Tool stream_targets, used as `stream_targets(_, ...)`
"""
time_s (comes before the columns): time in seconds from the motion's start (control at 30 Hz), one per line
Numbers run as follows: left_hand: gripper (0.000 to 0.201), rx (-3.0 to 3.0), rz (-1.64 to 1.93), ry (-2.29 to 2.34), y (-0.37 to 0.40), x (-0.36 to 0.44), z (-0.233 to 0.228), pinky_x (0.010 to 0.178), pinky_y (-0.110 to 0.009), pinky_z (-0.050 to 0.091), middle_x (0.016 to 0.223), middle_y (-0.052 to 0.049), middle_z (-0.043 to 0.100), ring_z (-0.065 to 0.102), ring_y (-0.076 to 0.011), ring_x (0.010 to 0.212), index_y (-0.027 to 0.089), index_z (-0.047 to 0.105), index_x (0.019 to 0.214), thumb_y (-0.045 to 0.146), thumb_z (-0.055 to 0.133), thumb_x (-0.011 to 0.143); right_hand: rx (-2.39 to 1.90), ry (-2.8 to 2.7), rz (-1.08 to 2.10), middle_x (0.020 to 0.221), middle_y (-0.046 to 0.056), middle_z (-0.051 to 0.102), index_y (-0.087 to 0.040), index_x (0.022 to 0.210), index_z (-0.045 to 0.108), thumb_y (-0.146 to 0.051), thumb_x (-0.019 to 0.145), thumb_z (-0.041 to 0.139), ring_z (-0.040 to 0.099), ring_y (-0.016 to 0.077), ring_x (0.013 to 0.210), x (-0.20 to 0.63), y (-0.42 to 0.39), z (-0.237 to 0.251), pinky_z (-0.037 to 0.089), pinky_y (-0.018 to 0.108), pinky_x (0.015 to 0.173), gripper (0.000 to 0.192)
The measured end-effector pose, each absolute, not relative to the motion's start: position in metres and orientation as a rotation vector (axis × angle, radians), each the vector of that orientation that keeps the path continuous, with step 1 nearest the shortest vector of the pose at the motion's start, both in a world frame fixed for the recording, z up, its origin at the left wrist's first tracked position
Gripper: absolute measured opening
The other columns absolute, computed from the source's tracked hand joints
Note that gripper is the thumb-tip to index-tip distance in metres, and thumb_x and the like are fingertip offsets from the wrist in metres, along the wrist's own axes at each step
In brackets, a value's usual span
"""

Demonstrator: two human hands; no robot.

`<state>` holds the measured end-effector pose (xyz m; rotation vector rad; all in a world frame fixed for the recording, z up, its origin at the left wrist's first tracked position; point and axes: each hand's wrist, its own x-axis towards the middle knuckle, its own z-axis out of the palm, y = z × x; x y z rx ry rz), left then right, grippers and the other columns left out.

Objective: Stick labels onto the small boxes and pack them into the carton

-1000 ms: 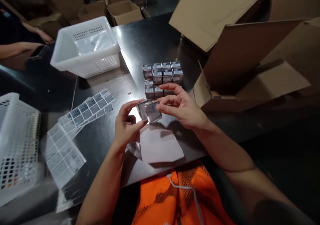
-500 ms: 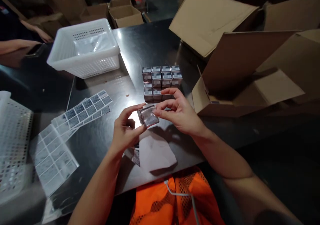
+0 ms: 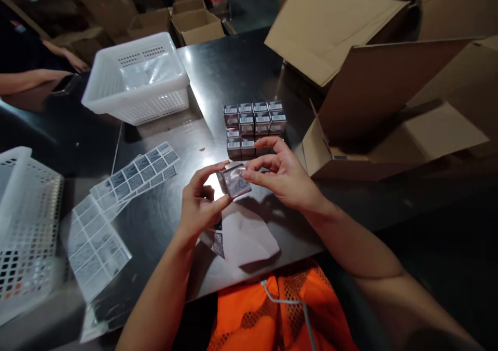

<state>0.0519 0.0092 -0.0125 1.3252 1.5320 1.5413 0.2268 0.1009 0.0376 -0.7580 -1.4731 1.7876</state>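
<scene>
Silvery box between both hands

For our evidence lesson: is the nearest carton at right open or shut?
Open: the carton has a flap raised, and its inside shows.

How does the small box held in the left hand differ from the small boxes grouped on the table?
The held box is tilted in the left hand; the grouped boxes sit level in rows on the table. The held box is single, while the grouped boxes are many. Both look shiny.
</scene>
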Motion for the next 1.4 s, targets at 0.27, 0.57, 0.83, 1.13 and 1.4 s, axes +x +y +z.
stream_targets(0.27,0.055,1.345,1.554,1.528,0.01,0.051,-0.014,0.035,-0.014,0.03,0.132,-0.006,0.067,0.04,0.0028,0.041,0.028,0.064,0.116,0.015,0.082,0.066,-0.731,-1.445,1.806,0.073,-0.007,0.067,-0.025,0.107,0.042,-0.035,0.066,0.088,0.06,0.0103,0.061,0.226,0.1,0.037,0.04,0.02,0.052,0.063)
stream_targets(0.57,0.051,1.375,1.562,1.553,0.009,0.053,-0.01,0.034,-0.014,0.03,0.13,-0.007,0.068,0.04,0.0029,0.039,0.026,0.063,0.114,0.016,0.081,0.068,-0.68,-1.435,1.77,0.073,-0.007,0.067,-0.025,0.107,0.041,-0.035,0.071,0.084,0.062,0.0099,0.061,0.224,0.098,0.034,0.044,0.02,0.053,0.057)
stream_targets(0.83,0.053,1.31,1.533,1.558,0.008,0.056,-0.002,0.033,-0.014,0.03,0.128,-0.007,0.068,0.044,0.0025,0.038,0.025,0.06,0.113,0.025,0.085,0.067,-0.718,-1.426,1.628,0.067,-0.009,0.058,-0.026,0.107,0.044,-0.029,0.065,0.088,0.067,0.0151,0.072,0.221,0.096,0.029,0.054,0.024,0.06,0.061)
stream_targets(1.13,0.051,1.449,1.537,1.441,0.004,0.05,-0.002,0.053,-0.021,0.055,0.129,-0.008,0.069,0.071,-0.0151,0.075,0.026,0.064,0.106,0.032,0.09,0.063,-0.62,-1.523,1.973,0.089,-0.002,0.063,-0.019,0.117,0.06,-0.029,0.057,0.093,0.061,0.0081,0.07,0.219,0.11,0.022,0.056,0.023,0.065,0.07)
stream_targets(1.4,0.079,1.614,1.384,1.714,0.0,0.036,-0.003,0.034,-0.019,0.033,0.15,-0.013,0.052,0.034,0.0008,0.039,0.038,0.053,0.14,0.034,0.085,0.068,-0.835,-1.802,0.96,0.111,0.005,0.064,-0.022,0.113,0.074,-0.029,0.069,0.085,0.066,0.019,0.095,0.313,0.111,0.081,0.058,0.033,0.083,0.045)
